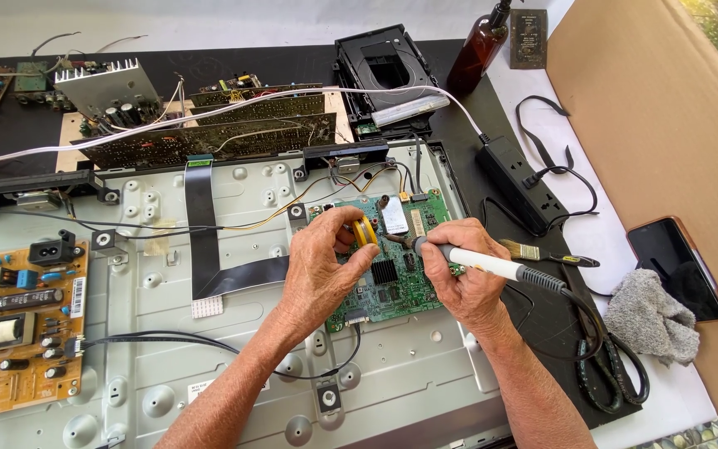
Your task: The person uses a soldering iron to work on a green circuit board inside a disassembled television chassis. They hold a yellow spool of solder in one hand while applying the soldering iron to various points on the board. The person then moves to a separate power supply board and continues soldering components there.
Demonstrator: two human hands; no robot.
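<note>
My left hand (324, 264) holds a small yellow roll of tape (366, 232) over the green circuit board (392, 291), thumb and fingers pinched around it. My right hand (461, 278) grips a white-handled soldering iron (492, 265), its tip pointing left toward the board just beside the roll. The green board lies on the grey metal back panel of a flat screen (234, 366). A black flat ribbon cable (201, 233) runs down the panel to the left of my left hand.
An orange-brown power board (18, 333) sits at the panel's left. Brown circuit boards (234, 133) and a heatsink lie behind. To the right are a black power strip (515, 185), a small brush (542, 254), a grey cloth (650, 316), a phone (679, 266), a brown bottle (479, 46) and cardboard (666, 108).
</note>
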